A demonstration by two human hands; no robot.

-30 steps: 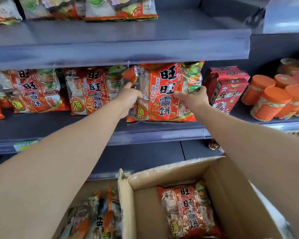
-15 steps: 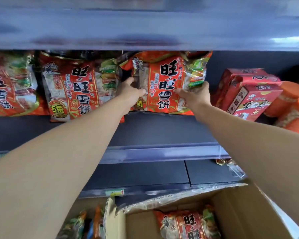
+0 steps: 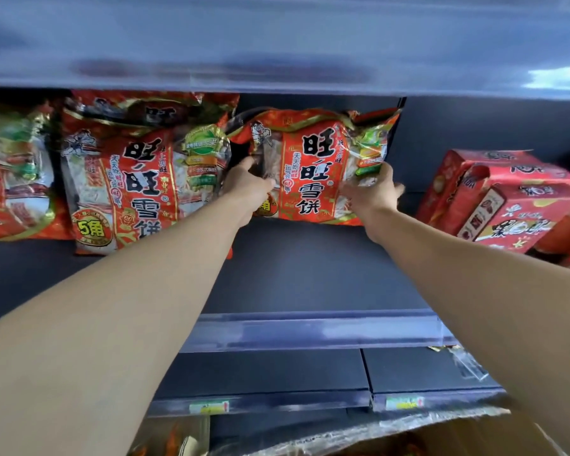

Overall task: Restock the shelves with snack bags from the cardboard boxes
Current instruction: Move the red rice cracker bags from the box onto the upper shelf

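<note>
Grey shelf (image 3: 310, 278) decking is partly stocked. A row of stocked bags (image 3: 125, 179) stands along the left and red cartons (image 3: 507, 205) occupy the right. Bare deck lies in front of the bag being placed. Only the rim of the cardboard box (image 3: 448, 436) shows, at the bottom edge, and its contents are unreadable, so remaining stock cannot be counted.

Judged status: placement of one snack bag (image 3: 313, 172) is nearly complete. Release and further trips to the box remain.

The snack bag stands upright near the rear of the shelf, just beside the stocked bags. The left hand (image 3: 247, 189) grips its left edge, thumb on the front. The right hand (image 3: 372, 192) touches its right edge, thumb on the front. Its fingers are blurred, so a closed grip cannot be confirmed.

Change from half a second ago: the shelf fills more of the view and less of the box shows. The snack bag sits deeper on the deck, and the right-hand fingers look less tightly wrapped.
</note>
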